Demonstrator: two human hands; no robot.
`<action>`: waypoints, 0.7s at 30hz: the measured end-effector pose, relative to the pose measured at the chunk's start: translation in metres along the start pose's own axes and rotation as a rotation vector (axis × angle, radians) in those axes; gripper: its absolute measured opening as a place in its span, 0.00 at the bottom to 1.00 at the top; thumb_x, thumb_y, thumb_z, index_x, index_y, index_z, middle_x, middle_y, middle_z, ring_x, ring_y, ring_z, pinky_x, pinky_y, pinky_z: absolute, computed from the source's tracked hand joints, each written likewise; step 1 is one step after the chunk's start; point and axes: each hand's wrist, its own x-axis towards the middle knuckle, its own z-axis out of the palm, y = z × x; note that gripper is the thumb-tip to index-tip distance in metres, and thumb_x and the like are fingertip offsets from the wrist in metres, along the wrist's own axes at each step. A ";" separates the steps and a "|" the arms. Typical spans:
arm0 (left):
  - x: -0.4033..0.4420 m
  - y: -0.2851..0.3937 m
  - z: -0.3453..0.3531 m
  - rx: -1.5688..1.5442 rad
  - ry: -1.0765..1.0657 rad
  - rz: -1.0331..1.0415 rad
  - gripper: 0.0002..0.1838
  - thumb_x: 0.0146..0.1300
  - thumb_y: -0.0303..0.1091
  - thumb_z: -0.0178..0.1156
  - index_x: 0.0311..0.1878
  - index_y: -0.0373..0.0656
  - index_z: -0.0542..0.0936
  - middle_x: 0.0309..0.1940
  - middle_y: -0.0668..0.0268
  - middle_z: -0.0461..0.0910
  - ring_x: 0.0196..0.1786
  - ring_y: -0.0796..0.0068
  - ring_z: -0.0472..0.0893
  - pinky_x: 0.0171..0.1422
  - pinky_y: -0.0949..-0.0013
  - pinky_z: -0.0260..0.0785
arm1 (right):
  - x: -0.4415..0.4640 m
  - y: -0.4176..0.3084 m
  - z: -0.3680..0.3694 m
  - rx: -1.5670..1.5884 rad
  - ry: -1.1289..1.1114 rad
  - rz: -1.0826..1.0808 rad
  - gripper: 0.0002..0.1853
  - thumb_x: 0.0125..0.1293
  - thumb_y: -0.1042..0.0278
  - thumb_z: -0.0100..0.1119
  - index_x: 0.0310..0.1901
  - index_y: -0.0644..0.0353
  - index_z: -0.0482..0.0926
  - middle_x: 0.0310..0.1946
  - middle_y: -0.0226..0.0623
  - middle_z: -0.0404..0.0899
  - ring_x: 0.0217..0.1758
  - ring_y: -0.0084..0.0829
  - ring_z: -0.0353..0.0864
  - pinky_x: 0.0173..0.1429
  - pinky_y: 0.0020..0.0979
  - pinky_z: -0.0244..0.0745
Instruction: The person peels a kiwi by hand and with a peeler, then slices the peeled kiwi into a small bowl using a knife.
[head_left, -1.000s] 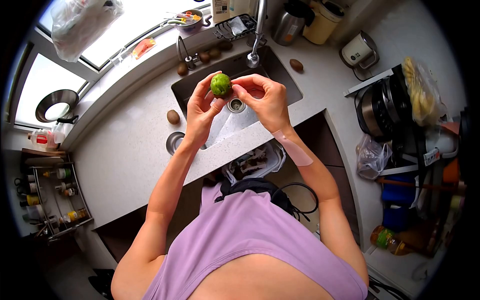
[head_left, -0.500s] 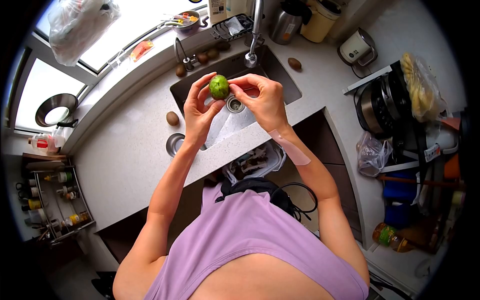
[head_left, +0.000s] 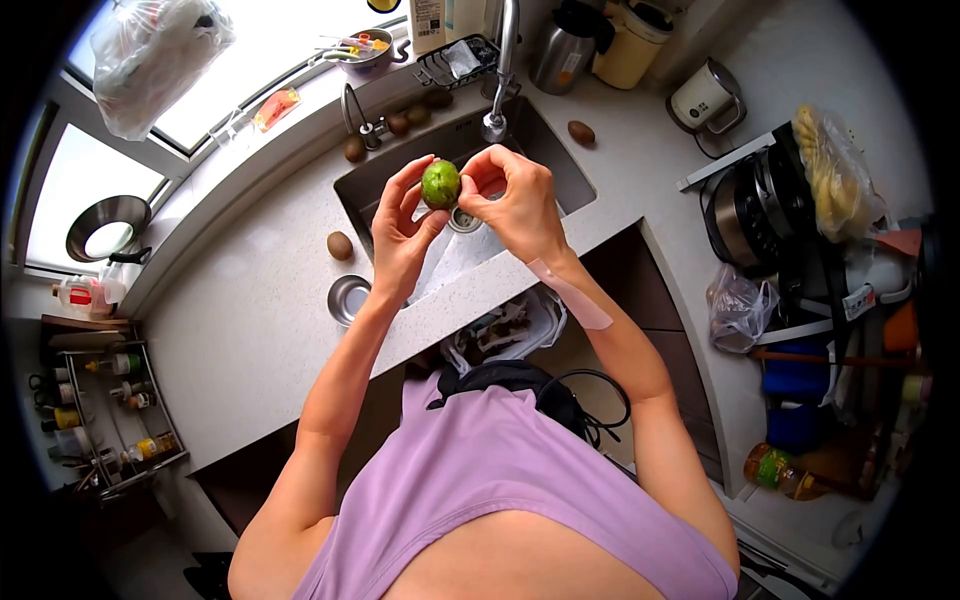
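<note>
A green kiwi (head_left: 440,186), its brown skin largely off, is held up over the sink (head_left: 357,190). My left hand (head_left: 400,235) grips it from the left, thumb below and fingers behind. At the kiwi's right edge, the thumb and index finger of my right hand (head_left: 518,205) are pinched together against it. Whether a bit of skin sits in that pinch is too small to tell. An unpeeled brown kiwi (head_left: 339,246) lies on the counter left of the sink, near a small metal bowl (head_left: 348,299). Another unpeeled kiwi (head_left: 581,132) rests beyond the sink's right corner.
Several more brown kiwis (head_left: 397,124) line the back edge by the faucet (head_left: 495,122). Below the counter's front edge is a lined bin (head_left: 510,335) with scraps. A kettle (head_left: 708,97) and a dish rack (head_left: 735,165) stand on the right, a spice rack (head_left: 120,405) on the left.
The kiwi has turned slightly between my fingers, and the right fingertips have shifted a little along its right side. The whole view has shifted slightly.
</note>
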 end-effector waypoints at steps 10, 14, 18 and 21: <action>-0.001 0.001 -0.001 -0.195 -0.030 -0.223 0.27 0.69 0.38 0.60 0.65 0.35 0.66 0.57 0.58 0.76 0.58 0.68 0.77 0.66 0.61 0.72 | 0.001 0.029 0.004 0.341 -0.102 0.228 0.04 0.62 0.75 0.62 0.37 0.66 0.80 0.31 0.28 0.81 0.34 0.17 0.81 0.42 0.21 0.78; -0.003 0.002 -0.007 -0.308 -0.050 -0.281 0.25 0.69 0.39 0.59 0.63 0.34 0.68 0.57 0.57 0.75 0.59 0.67 0.77 0.66 0.62 0.72 | 0.001 0.039 -0.001 0.582 -0.140 0.334 0.06 0.64 0.74 0.62 0.40 0.66 0.79 0.32 0.31 0.82 0.35 0.18 0.82 0.43 0.20 0.78; -0.002 0.001 -0.010 -0.383 -0.062 -0.298 0.25 0.70 0.39 0.57 0.64 0.33 0.68 0.57 0.54 0.76 0.59 0.62 0.78 0.66 0.62 0.72 | -0.001 0.050 -0.004 0.576 -0.118 0.293 0.06 0.66 0.72 0.60 0.39 0.65 0.78 0.35 0.34 0.83 0.37 0.21 0.83 0.42 0.21 0.78; -0.001 0.003 -0.013 -0.393 -0.060 -0.288 0.25 0.71 0.39 0.56 0.64 0.33 0.68 0.56 0.53 0.76 0.59 0.60 0.79 0.65 0.63 0.72 | -0.018 0.049 -0.013 0.309 -0.169 0.210 0.04 0.64 0.72 0.60 0.35 0.63 0.77 0.33 0.32 0.82 0.36 0.21 0.82 0.41 0.22 0.77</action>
